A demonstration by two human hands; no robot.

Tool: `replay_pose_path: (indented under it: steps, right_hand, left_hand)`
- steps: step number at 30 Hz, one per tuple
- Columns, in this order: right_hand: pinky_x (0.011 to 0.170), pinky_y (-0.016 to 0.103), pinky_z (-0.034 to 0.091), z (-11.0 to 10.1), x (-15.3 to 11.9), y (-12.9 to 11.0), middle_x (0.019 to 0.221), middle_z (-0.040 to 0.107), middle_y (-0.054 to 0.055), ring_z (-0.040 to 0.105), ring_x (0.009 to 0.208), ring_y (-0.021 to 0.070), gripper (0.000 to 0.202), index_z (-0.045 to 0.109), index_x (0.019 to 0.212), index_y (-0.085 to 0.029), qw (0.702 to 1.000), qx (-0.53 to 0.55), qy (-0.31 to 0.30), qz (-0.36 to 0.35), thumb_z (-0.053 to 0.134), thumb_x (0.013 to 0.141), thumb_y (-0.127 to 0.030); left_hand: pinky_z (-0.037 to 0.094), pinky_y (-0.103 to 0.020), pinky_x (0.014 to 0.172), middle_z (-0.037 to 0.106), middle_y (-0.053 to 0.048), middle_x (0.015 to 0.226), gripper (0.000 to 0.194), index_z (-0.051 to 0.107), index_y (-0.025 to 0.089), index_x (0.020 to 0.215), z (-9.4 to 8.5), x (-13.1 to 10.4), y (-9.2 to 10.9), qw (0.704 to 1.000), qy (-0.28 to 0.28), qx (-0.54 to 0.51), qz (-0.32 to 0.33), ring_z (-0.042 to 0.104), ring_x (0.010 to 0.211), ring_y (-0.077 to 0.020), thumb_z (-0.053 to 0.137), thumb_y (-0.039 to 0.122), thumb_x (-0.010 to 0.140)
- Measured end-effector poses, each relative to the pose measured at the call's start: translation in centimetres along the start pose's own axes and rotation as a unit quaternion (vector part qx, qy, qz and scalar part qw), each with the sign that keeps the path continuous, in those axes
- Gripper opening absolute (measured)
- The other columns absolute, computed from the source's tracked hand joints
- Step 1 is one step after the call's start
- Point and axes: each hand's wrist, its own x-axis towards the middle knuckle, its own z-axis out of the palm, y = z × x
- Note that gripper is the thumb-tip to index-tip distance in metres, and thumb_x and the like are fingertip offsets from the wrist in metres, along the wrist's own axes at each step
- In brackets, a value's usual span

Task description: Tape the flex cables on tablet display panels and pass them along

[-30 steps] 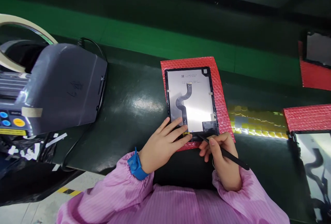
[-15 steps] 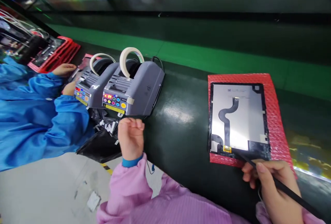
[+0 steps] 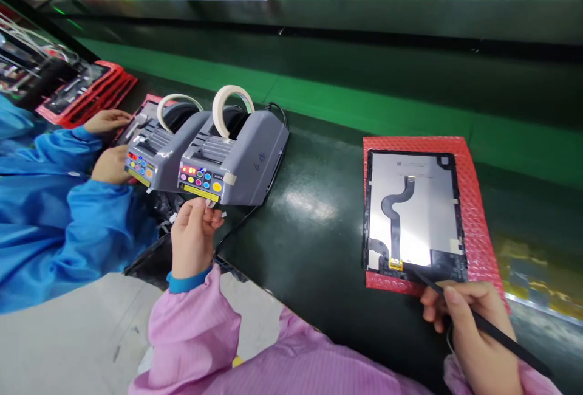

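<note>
My left hand (image 3: 195, 236) is at the front of the nearer grey tape dispenser (image 3: 237, 158), just below its button panel. Its thumb and fingers are pinched on a small piece of white tape (image 3: 209, 203) at the outlet. In my right hand (image 3: 478, 322) is a slim black pointed tool (image 3: 505, 343), its tip down at the lower edge of a display panel (image 3: 423, 206). The panel lies with its silver back up, a dark ribbon cable (image 3: 395, 231) running to a yellow connector patch. Under it is a red bubble-wrap sheet (image 3: 478, 225).
A second tape dispenser (image 3: 159, 146) stands left of the first. Beyond it a co-worker in blue sleeves (image 3: 68, 200) handles another panel. Red trays (image 3: 91, 94) are stacked at far left. A power cord (image 3: 241, 222) lies by the dispenser, and a black bag (image 3: 148, 261) hangs below.
My left hand has moved left and up to the dispenser's outlet, its fingers closing. My right hand stays at the panel's lower edge with the black tool.
</note>
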Motion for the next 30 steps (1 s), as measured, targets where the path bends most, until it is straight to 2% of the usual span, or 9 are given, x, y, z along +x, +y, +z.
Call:
replay_pose_path:
  steps: [5, 8, 10, 12, 15, 17, 19, 23, 30]
  right_hand:
    - [0.044, 0.019, 0.051, 0.2, 0.2, -0.3, 0.073, 0.071, 0.001, 0.063, 0.053, 0.0121, 0.018, 0.056, 0.088, -0.022, 1.000, 0.012, -0.010, -0.021, 0.063, 0.102, -0.032]
    - [0.044, 0.019, 0.050, 0.6, 0.3, -0.7, 0.075, 0.071, 0.000, 0.063, 0.053, 0.0119, 0.012, 0.056, 0.093, -0.024, 0.995, 0.062, -0.036, -0.063, 0.058, 0.105, -0.027]
    - [0.043, 0.018, 0.048, 0.9, 0.3, -0.9, 0.075, 0.070, -0.001, 0.062, 0.053, 0.0114, 0.007, 0.057, 0.098, -0.026, 0.989, 0.102, -0.046, -0.099, 0.058, 0.105, -0.026]
    - [0.046, 0.018, 0.047, 1.5, 0.2, -1.1, 0.070, 0.065, -0.002, 0.058, 0.053, 0.0111, 0.005, 0.058, 0.099, -0.026, 0.984, 0.121, -0.045, -0.126, 0.060, 0.104, -0.026]
    - [0.047, 0.020, 0.046, 2.4, -0.1, -1.4, 0.068, 0.059, -0.003, 0.054, 0.051, 0.0109, 0.006, 0.059, 0.099, -0.026, 0.982, 0.120, -0.053, -0.135, 0.063, 0.102, -0.029]
    - [0.046, 0.020, 0.045, 2.8, -0.3, -1.7, 0.070, 0.058, -0.003, 0.053, 0.050, 0.0106, 0.006, 0.060, 0.099, -0.027, 0.983, 0.114, -0.066, -0.129, 0.064, 0.101, -0.030]
    - [0.045, 0.019, 0.045, 3.1, -0.5, -2.1, 0.072, 0.058, -0.003, 0.051, 0.048, 0.0092, 0.004, 0.060, 0.101, -0.027, 0.983, 0.113, -0.080, -0.122, 0.063, 0.102, -0.029]
    - [0.041, 0.016, 0.043, 3.3, -0.5, -2.7, 0.071, 0.057, -0.005, 0.047, 0.042, 0.0062, 0.002, 0.060, 0.104, -0.029, 0.980, 0.132, -0.099, -0.113, 0.059, 0.105, -0.030]
    - [0.041, 0.015, 0.044, 3.2, -0.8, -2.0, 0.075, 0.061, -0.004, 0.053, 0.045, 0.0057, 0.005, 0.060, 0.099, -0.027, 0.986, 0.124, -0.079, -0.078, 0.063, 0.103, -0.028]
  left_hand:
    - [0.043, -0.020, 0.052, 0.051, 0.006, 0.056, 0.038, 0.063, 0.018, 0.074, -0.3, -0.1, 0.7, 1.000, -0.018, -0.002, -0.011, 0.049, 0.054, -0.0095, 0.096, 0.035, 0.064]
    - [0.043, -0.020, 0.051, 0.052, 0.006, 0.062, 0.043, 0.061, 0.017, 0.073, 0.4, -2.0, 1.1, 0.998, -0.056, -0.023, -0.034, 0.046, 0.054, -0.0078, 0.096, 0.041, 0.064]
    - [0.041, -0.020, 0.050, 0.054, 0.005, 0.068, 0.043, 0.060, 0.017, 0.073, 1.5, -4.3, 0.7, 0.989, -0.123, -0.046, -0.074, 0.044, 0.055, -0.0070, 0.095, 0.043, 0.068]
    - [0.038, -0.021, 0.051, 0.053, 0.005, 0.069, 0.040, 0.060, 0.019, 0.076, 3.3, -7.2, -0.3, 0.964, -0.215, -0.077, -0.137, 0.043, 0.056, -0.0071, 0.090, 0.045, 0.076]
    - [0.028, -0.020, 0.051, 0.048, 0.006, 0.062, 0.044, 0.058, 0.017, 0.076, 6.8, -11.4, -2.6, 0.898, -0.335, -0.082, -0.271, 0.039, 0.054, -0.0060, 0.087, 0.051, 0.079]
    - [0.024, -0.020, 0.051, 0.049, 0.005, 0.063, 0.051, 0.058, 0.016, 0.077, 9.0, -13.5, -4.0, 0.851, -0.384, -0.079, -0.350, 0.037, 0.054, -0.0050, 0.090, 0.055, 0.073]
    - [0.023, -0.021, 0.052, 0.051, 0.004, 0.064, 0.053, 0.058, 0.016, 0.079, 10.6, -14.7, -4.9, 0.816, -0.414, -0.074, -0.396, 0.037, 0.055, -0.0050, 0.091, 0.056, 0.072]
    - [0.025, -0.022, 0.053, 0.055, 0.003, 0.064, 0.051, 0.059, 0.016, 0.083, 11.7, -15.2, -5.1, 0.800, -0.438, -0.064, -0.405, 0.039, 0.055, -0.0057, 0.087, 0.057, 0.076]
    - [0.030, -0.022, 0.053, 0.055, 0.003, 0.065, 0.045, 0.061, 0.016, 0.085, 11.5, -15.6, -5.4, 0.799, -0.470, -0.051, -0.372, 0.041, 0.055, -0.0063, 0.082, 0.056, 0.083]
